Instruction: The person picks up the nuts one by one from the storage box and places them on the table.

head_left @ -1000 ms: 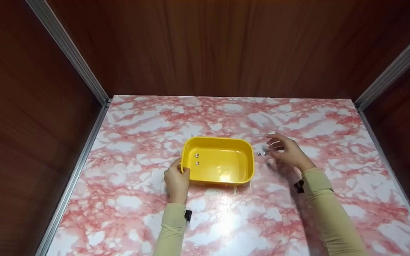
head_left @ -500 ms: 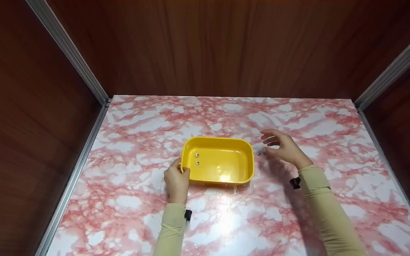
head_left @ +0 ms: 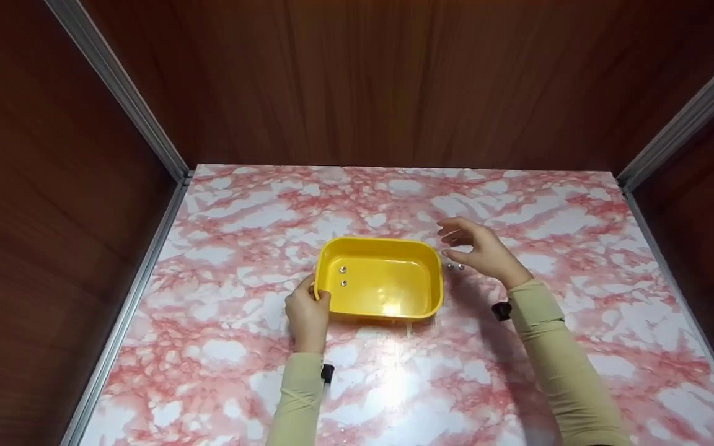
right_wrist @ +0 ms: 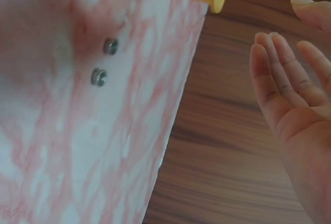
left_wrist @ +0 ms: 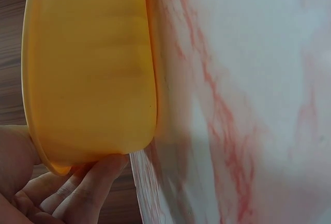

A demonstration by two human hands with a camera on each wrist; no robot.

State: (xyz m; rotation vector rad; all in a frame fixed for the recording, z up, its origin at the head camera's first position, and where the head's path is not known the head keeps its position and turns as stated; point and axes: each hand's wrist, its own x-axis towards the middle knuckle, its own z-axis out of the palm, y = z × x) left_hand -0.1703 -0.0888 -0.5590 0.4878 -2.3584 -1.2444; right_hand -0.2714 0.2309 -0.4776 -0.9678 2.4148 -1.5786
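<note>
My left hand [head_left: 308, 317] grips the left end of a yellow plastic bin [head_left: 388, 248], with the thumb over the rim and the fingers against the outer wall. The left wrist view shows this hold on the bin [left_wrist: 93, 69] from the side. Inside, near the left end, lie two small silver metal pieces [head_left: 343, 270]. My right hand [head_left: 481, 251] hovers beside the bin's right rim, fingers loosely bent and thumb apart. Its palm [right_wrist: 305, 125] is bare in the right wrist view. Two more small, round, grooved metal pieces [right_wrist: 99, 77] lie on the table just below it.
The table [head_left: 227, 297] has a red and white marbled top. Dark wood-grain panels [head_left: 357, 87] rise at the back and both sides, with grey metal rails [head_left: 127, 87] at the corners.
My right hand has moved left and slightly away from me, past the two loose metal pieces towards the bin's right rim. The left hand and the bin have stayed in place.
</note>
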